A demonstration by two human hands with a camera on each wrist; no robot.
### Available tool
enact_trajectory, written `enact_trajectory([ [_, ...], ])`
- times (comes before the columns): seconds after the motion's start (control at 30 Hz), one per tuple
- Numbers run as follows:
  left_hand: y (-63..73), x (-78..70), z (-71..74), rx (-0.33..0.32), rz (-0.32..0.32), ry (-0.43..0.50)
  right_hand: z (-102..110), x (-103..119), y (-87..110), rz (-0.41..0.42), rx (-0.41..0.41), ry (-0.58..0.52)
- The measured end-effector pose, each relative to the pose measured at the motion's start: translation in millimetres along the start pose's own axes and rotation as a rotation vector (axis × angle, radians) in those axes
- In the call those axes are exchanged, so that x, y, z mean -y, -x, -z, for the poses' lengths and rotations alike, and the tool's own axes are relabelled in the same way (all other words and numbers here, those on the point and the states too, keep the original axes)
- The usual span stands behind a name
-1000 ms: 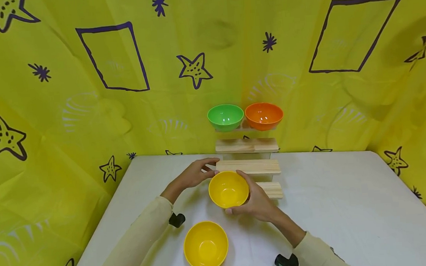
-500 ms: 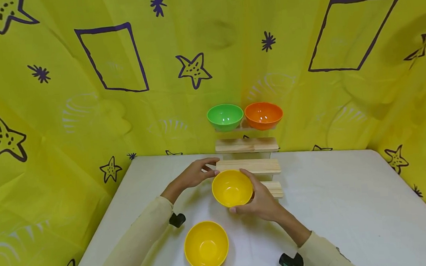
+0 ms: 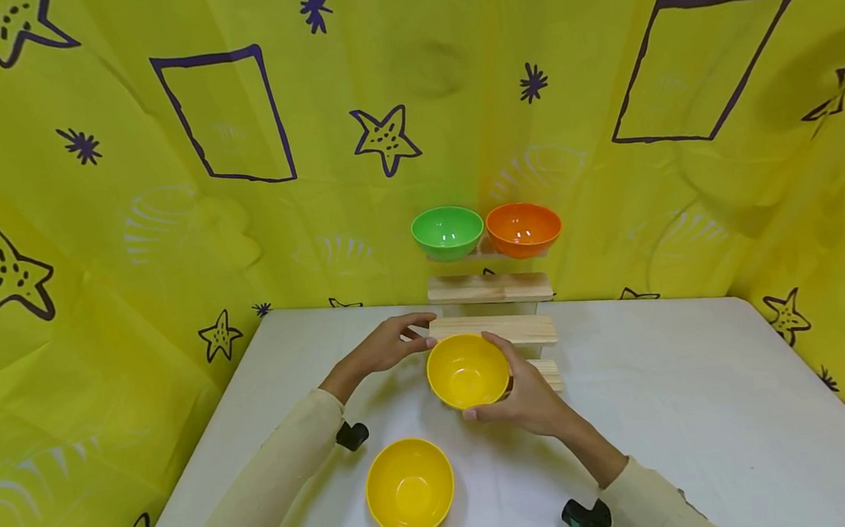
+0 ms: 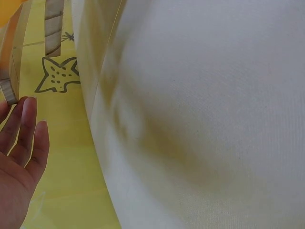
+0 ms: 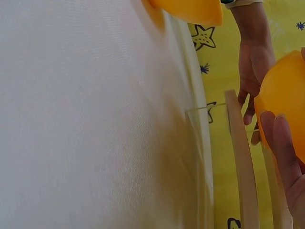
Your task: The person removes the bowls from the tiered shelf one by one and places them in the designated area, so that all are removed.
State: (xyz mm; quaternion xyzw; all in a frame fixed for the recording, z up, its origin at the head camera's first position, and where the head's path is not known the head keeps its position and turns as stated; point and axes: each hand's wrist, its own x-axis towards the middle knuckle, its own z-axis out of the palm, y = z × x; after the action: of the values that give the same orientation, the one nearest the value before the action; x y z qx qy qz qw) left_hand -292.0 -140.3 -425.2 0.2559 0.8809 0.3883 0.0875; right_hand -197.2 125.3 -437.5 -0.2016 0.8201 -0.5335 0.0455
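Note:
A yellow bowl is held by my right hand, with fingers and thumb spread round its right side. It hangs in front of the lower steps of a wooden stepped rack, partly covering them. My left hand holds the left end of a middle step, index finger at the top edge and thumb lower down. In the left wrist view its fingers reach the end of a slat. A second yellow bowl stands on the table nearer to me.
A green bowl and an orange bowl stand side by side on the rack's top step. The white table meets a yellow curtain with drawn starfish behind and at both sides.
My right hand has moved the held yellow bowl a little to the right and slightly farther away, across the lower steps. The left hand stays at the rack.

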Motion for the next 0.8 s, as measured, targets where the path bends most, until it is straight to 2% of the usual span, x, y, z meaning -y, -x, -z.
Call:
enact_trajectory([
  [0.47, -0.2, 0.2, -0.2, -0.004, -0.009, 0.011, 8.7, 0.3, 5.5, -0.008, 0.02, -0.008],
  [0.8, 0.2, 2.8, -0.7, -0.005, -0.012, 0.019, 14.5, -3.1, 12.2, 0.029, 0.034, -0.007],
])
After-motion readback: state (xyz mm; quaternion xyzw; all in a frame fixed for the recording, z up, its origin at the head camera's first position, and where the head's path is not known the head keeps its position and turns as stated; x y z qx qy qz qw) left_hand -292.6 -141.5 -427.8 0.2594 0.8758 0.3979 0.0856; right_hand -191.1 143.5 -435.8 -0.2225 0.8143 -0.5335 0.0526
